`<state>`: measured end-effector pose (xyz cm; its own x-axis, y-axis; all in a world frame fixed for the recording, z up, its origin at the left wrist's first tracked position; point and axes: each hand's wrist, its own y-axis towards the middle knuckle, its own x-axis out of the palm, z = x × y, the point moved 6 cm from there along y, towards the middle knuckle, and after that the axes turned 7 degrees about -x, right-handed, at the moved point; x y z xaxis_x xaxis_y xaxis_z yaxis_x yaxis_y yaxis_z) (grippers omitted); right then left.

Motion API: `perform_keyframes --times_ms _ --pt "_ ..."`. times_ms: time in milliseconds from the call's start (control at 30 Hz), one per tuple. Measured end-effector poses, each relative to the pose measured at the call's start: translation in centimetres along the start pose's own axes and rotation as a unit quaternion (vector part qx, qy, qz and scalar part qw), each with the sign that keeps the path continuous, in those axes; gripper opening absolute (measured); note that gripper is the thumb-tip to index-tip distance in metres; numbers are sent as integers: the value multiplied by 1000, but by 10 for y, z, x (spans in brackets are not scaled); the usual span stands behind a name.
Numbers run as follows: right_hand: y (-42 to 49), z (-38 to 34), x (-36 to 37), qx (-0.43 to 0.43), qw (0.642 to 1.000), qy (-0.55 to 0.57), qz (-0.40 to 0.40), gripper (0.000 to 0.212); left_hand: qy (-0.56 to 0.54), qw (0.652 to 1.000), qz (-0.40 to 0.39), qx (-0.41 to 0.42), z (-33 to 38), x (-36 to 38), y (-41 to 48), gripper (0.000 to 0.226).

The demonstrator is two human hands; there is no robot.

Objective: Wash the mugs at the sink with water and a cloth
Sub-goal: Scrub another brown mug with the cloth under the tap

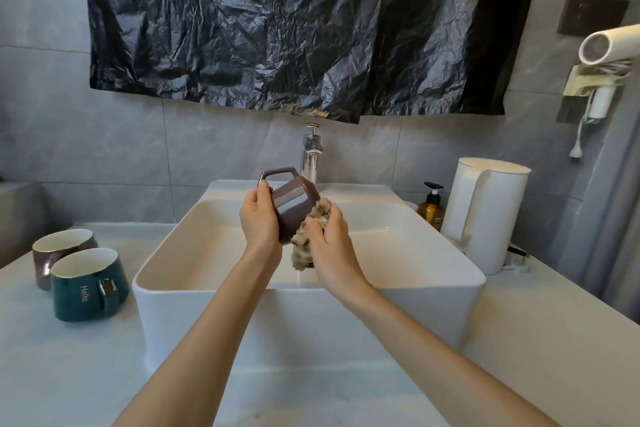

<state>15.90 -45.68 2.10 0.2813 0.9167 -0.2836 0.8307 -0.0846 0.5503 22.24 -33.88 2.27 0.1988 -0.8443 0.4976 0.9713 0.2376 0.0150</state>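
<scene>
The left hand (258, 218) is gripping a brown mug (292, 208), fingers curled round its near side and the thumb lying up by the handle. The mug is being held tipped over, with its angular handle uppermost; its mouth is hidden behind the hand. The right hand (332, 236) is pinching a bunched, mottled beige cloth (306, 246) between curled fingers and thumb and pressing it against the mug's right side, with the loose end of the cloth hanging down below the mug.

Both hands are working above the hollow of a white rectangular sink (194, 322), toward its back half. Just behind the mug a chrome faucet (311, 152) is standing upright on the back ledge, its spout partly covered by the mug.

Well to the left of the grip and nearer the person, two more mugs are sitting upright on the pale counter (69, 374): a teal mug (86, 291) lettered "Hello", and a second brown mug (62, 253) just behind it, the two touching or nearly so.

To the right of the grip, past the sink's far corner, an amber pump bottle (431, 206) is standing beside a white kettle (485, 215). Higher up on the right wall a white hair dryer (609, 48) is resting in a holder. Above and behind everything a crinkled black plastic sheet (277, 28) is hanging across the grey tiled wall.
</scene>
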Motion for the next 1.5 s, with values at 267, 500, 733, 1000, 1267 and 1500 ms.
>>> perform_keyframes --times_ms 267,500,733,1000,1267,1500 --pt "26 -43 -20 -252 955 -153 36 41 12 998 -58 -11 -1 11 -4 27" --pt "13 -18 -28 -120 984 -127 25 38 -10 998 -33 -43 -1 3 -1 29" --pt "18 -29 -38 -128 985 -110 -17 41 -5 991 -62 -121 -7 9 -5 30" --pt "-7 -28 -58 -161 954 -251 -43 33 -10 988 -65 -137 -3 7 -17 31" --pt "-23 -65 -148 -153 934 -301 114 18 -13 982 -134 -131 1 45 -52 29" --pt "-68 -33 -230 -17 887 -436 153 8 41 970 -217 -99 -1 83 -98 22"
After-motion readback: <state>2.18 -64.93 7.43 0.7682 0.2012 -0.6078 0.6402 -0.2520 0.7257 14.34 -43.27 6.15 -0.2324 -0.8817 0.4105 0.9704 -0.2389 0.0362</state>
